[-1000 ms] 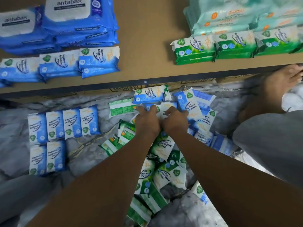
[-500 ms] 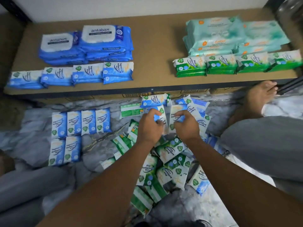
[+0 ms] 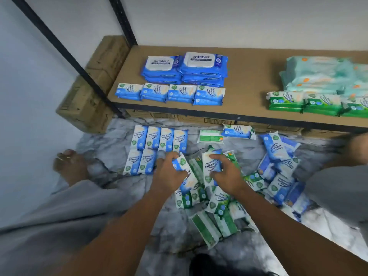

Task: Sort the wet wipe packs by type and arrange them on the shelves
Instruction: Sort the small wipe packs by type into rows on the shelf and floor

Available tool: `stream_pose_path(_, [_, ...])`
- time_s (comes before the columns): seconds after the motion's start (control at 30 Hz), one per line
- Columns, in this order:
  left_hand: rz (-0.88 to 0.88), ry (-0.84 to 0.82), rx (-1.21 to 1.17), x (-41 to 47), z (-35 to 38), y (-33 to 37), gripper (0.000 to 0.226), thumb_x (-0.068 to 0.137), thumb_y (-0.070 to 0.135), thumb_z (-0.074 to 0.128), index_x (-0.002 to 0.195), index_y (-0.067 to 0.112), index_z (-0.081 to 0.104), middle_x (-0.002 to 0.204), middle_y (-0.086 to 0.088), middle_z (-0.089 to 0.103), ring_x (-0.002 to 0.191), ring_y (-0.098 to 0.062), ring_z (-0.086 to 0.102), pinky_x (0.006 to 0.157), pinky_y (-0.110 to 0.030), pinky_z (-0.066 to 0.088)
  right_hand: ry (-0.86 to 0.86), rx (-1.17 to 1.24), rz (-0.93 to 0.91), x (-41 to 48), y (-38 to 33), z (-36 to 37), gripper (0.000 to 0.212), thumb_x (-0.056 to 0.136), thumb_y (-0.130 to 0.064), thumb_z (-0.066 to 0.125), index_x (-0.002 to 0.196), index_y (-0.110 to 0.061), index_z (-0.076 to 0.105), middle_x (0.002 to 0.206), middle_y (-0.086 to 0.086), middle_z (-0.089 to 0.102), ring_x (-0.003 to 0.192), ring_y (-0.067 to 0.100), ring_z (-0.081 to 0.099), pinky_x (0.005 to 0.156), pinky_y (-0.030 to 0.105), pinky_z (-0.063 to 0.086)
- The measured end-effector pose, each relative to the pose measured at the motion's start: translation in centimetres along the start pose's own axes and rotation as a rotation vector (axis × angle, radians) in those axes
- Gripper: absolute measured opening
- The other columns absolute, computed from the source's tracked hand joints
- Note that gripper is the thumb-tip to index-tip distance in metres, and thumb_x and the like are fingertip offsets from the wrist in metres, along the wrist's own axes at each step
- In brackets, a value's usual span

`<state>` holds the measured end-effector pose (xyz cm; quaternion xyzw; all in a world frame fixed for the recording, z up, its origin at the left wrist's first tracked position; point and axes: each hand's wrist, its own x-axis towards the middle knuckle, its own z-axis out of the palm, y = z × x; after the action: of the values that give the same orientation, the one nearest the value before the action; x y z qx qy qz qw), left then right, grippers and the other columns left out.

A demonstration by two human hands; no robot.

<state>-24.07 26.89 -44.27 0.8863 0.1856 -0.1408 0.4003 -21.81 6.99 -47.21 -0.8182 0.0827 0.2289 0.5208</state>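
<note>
Left hand [image 3: 169,174] curls round a blue pack [image 3: 186,175]; right hand [image 3: 227,174] grips a 2nd blue pack [image 3: 210,166], both over the mixed pile [image 3: 219,218] on the floor [image 3: 95,144]. Sorted blue packs [image 3: 159,140] lie in 2 rows just left. Shelf [image 3: 249,80]: antabax stacks [image 3: 185,70] w/ blue row [image 3: 169,93] in front; green packs [image 3: 298,103] & teal packs [image 3: 318,74] at right.

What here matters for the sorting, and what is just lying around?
For the job: left hand gripping a tilted blue pack; right hand pinching an upright blue pack; mixed pile; sorted blue rows; shelf with its stacks.
Just lying about: cardboard boxes; marbled floor sheet.
</note>
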Motion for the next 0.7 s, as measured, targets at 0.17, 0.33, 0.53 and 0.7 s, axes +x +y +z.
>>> stream_pose_path(0.17, [-0.008, -0.01, -0.056, -2.1, -1.8, -3.5, 0.068, 0.079, 0.009, 0.072, 0.134, 0.029, 0.037, 0.127, 0.005, 0.054, 0.115, -0.017, 0.056, 0.086, -0.031, 0.048, -0.046, -0.031, -0.015, -1.1, -1.0, 2.5, 0.05, 0.085, -0.002, 0.062, 0.123, -0.034, 0.058, 0.09, 0.005, 0.069, 0.064, 0.02, 0.059, 0.064, 0.037, 0.053])
stream_pose_path(0.33, [-0.121, 0.067, -0.158, -2.7, -2.2, -4.9, 0.05, 0.076, 0.018, 0.075, 0.118, 0.028, 0.05, 0.103, -0.002, 0.066, 0.089, -0.021, 0.064, 0.073, -0.035, 0.052, -0.07, -0.055, 0.006, -1.4, -1.1, 3.8, 0.052, 0.085, -0.004, 0.064, 0.128, -0.032, 0.057, 0.094, 0.006, 0.07, 0.066, 0.018, 0.061, 0.067, 0.036, 0.054])
stream_pose_path(0.53, [-0.297, 0.272, -0.266, -2.8, -1.6, -6.1, 0.038, 0.082, 0.024, 0.074, 0.095, 0.017, 0.039, 0.083, -0.004, 0.058, 0.07, -0.024, 0.056, 0.063, -0.035, 0.044, -0.089, -0.064, 0.037, -0.5, -0.9, 5.3, 0.049, 0.086, -0.008, 0.066, 0.129, -0.03, 0.057, 0.094, 0.001, 0.066, 0.065, 0.013, 0.055, 0.065, 0.03, 0.046])
stream_pose_path(0.7, [-0.37, 0.273, -0.294, -0.7, -0.9, -8.3, 0.028, 0.088, 0.021, 0.067, 0.103, 0.02, 0.043, 0.091, -0.004, 0.059, 0.074, -0.025, 0.059, 0.066, -0.034, 0.048, -0.068, -0.063, 0.07, 1.8, -0.6, 8.3, 0.041, 0.087, -0.007, 0.067, 0.122, -0.026, 0.06, 0.099, 0.009, 0.068, 0.068, 0.021, 0.058, 0.064, 0.036, 0.049])
